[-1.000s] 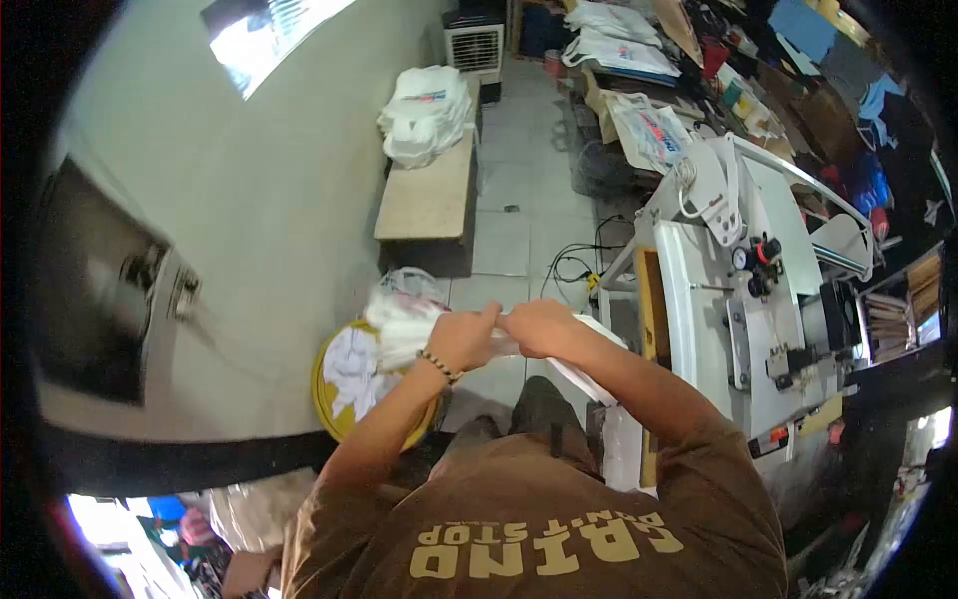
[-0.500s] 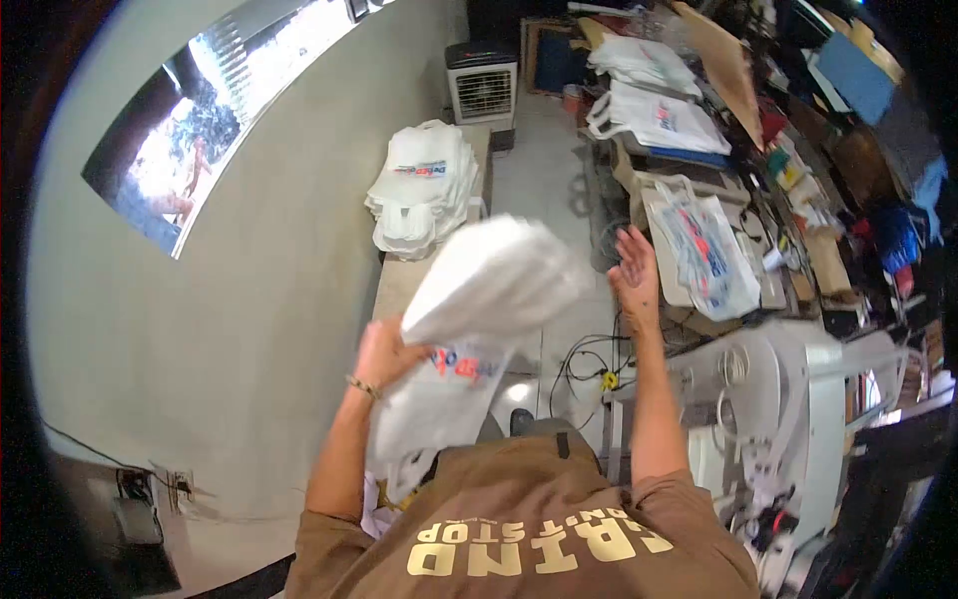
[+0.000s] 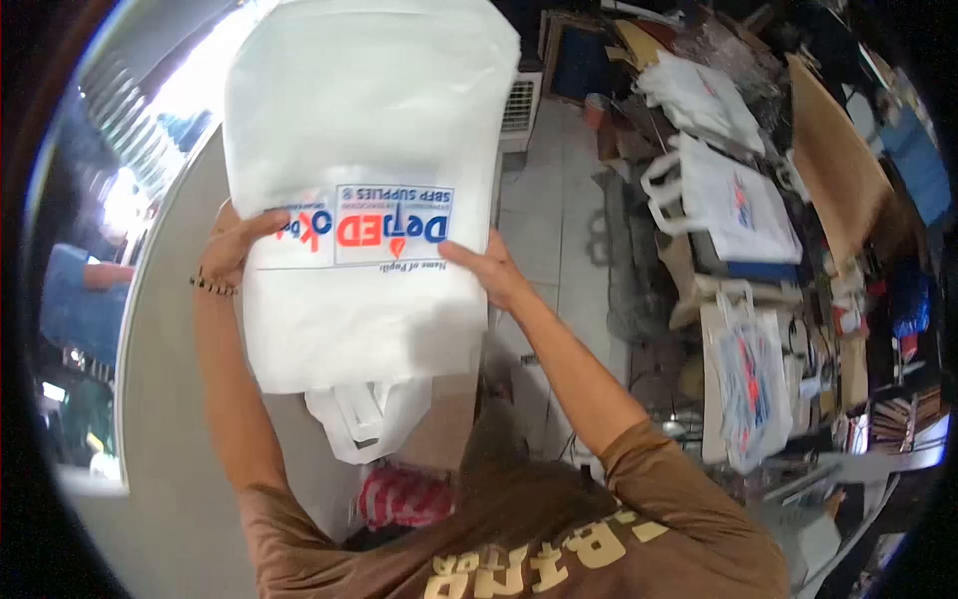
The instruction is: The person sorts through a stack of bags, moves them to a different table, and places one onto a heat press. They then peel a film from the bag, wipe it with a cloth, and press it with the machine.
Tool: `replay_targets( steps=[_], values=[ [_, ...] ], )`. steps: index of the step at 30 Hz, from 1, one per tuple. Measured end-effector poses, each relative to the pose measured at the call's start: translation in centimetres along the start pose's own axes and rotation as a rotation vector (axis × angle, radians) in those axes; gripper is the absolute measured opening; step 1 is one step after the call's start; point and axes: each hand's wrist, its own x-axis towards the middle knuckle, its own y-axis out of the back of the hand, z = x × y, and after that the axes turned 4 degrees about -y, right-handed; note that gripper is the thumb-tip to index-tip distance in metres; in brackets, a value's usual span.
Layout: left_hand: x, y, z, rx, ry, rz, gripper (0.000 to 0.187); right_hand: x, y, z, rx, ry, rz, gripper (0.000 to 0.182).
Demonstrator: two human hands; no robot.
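Note:
Both hands grip a white tote bag (image 3: pixel 359 329) with red and blue print that reads upside down from here. My left hand (image 3: pixel 239 245) holds its left edge, thumb on the front and fingers out of sight behind. On the opposite edge, my right hand (image 3: pixel 489 268) pinches the bag beside the print in the same way. White loop handles (image 3: pixel 369 414) hang at the near end. The held bag covers most of the bench on the left, so whatever lies behind it is hidden.
White printed bags (image 3: pixel 748 210) lie stacked on the right-hand worktable, with another printed bag (image 3: pixel 750 389) nearer me. An air cooler (image 3: pixel 519 105) stands at the back. Red-and-white striped material (image 3: pixel 404 496) lies below the bench. At left, a person's arm (image 3: pixel 105 275) shows through the window.
My right hand, apart from the bag before, now grips its right edge. The blurred, folded bag has been spread flat and moved up and left. My view has turned left.

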Motion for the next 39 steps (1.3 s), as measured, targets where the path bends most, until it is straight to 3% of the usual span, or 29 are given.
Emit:
replay_targets(
  steps=[1, 2, 3, 5, 6, 8, 9, 10, 12, 13, 15, 19, 21, 22, 23, 25, 27, 29, 30, 31, 32, 33, 35, 36, 37, 39],
  values=[
    [4.7, 2.6, -2.1, -0.085, 0.04, 0.01, 0.06, 4.7, 0.7, 0.9, -0.04, 0.063, 0.065, 0.071],
    [-4.9, 1.0, -0.7, 0.0, 0.094, 0.081, 0.062, -3.5, -1.4, 0.7, -0.005, 0.123, -0.081, 0.067],
    [-2.7, 3.0, -2.7, -0.007, 0.1, 0.09, 0.062, -1.4, -1.7, 0.8, -0.007, 0.111, -0.086, 0.067],
    [1.3, 5.8, -8.0, 0.206, 0.16, 0.197, 0.06, 1.2, -2.0, 3.0, -0.216, -0.122, 0.083, 0.067],
    [2.6, 5.4, -10.3, 0.209, 0.181, 0.237, 0.062, 2.5, -0.7, 7.2, -0.161, -0.117, 0.067, 0.066],
    [5.1, 6.6, -18.7, 0.334, 0.331, 0.188, 0.066, 3.5, 1.1, 15.1, -0.216, -0.199, 0.172, 0.066],
    [8.1, 9.7, -26.0, 0.466, 0.526, 0.112, 0.071, 5.6, 2.4, 19.1, -0.285, -0.264, 0.283, 0.066],
    [8.5, 10.1, -31.4, 0.595, 0.498, 0.16, 0.082, 6.0, 3.8, 22.3, -0.281, -0.285, 0.29, 0.066],
    [8.0, 14.2, -44.4, 0.753, 0.271, 0.098, 0.07, 7.3, 5.6, 27.4, -0.451, -0.418, 0.326, 0.07],
    [8.1, 13.6, -43.2, 0.751, 0.28, 0.099, 0.07, 7.3, 6.0, 28.2, -0.451, -0.427, 0.324, 0.07],
    [7.3, 10.6, -38.7, 0.545, 0.487, 0.157, 0.101, 6.0, 6.2, 29.1, -0.563, -0.476, 0.332, 0.076],
    [6.9, 9.7, -42.2, 0.807, 0.433, 0.263, 0.102, 5.9, 6.1, 29.1, -0.666, -0.282, 0.372, 0.079],
    [6.7, 8.1, -42.7, 0.958, 0.488, 0.305, 0.105, 6.3, 5.6, 25.4, -0.882, -0.623, 0.279, 0.068],
    [7.1, 8.3, -41.8, 0.898, 0.575, 0.251, 0.11, 5.7, 6.5, 27.6, -0.812, -0.45, 0.35, 0.06],
    [7.1, 8.2, -40.4, 0.899, 0.587, 0.259, 0.11, 5.8, 7.0, 27.0, -0.811, -0.457, 0.338, 0.06],
    [7.5, 8.6, -38.5, 0.959, 0.581, 0.241, 0.111, 6.5, 9.1, 24.3, -0.738, -0.605, 0.203, 0.042],
    [7.3, 9.6, -38.1, 0.864, 0.529, 0.214, 0.104, 6.2, 12.6, 23.8, -0.31, -0.52, 0.528, 0.029],
    [6.2, 10.8, -38.5, 0.779, 0.485, 0.199, 0.099, 5.9, 17.9, 27.1, -0.404, -0.556, 0.637, 0.027],
    [5.8, 11.4, -39.2, 0.654, 0.619, 0.259, 0.092, 5.6, 20.1, 29.3, -0.404, -0.569, 0.616, 0.027],
    [5.5, 11.9, -39.9, 0.523, 0.747, 0.318, 0.091, 5.0, 22.0, 31.4, -0.696, -0.499, 0.489, 0.035],
    [4.9, 12.4, -41.3, 0.728, 0.768, 0.237, 0.09, 4.8, 23.5, 33.3, -0.979, -0.411, 0.349, 0.044],
    [4.2, 12.6, -41.2, 0.729, 0.782, 0.256, 0.09, 4.9, 24.6, 35.0, -0.977, -0.413, 0.326, 0.044],
    [2.9, 12.5, -40.9, 0.566, 0.685, 0.334, 0.091, 4.9, 25.8, 37.2, -1.133, -0.336, 0.284, 0.073],
    [2.6, 13.3, -42.3, 0.351, 0.707, 0.284, 0.085, 5.2, 26.1, 37.9, -1.002, -0.468, 0.264, 0.093],
    [2.4, 13.7, -43.0, 0.35, 0.714, 0.294, 0.085, 5.3, 26.5, 38.3, -1.001, -0.471, 0.25, 0.093],
    [4.3, 11.3, -40.0, 0.752, 0.588, 0.177, 0.089, 5.9, 26.4, 38.6, -0.624, -0.656, 0.279, 0.095]
  ],
)
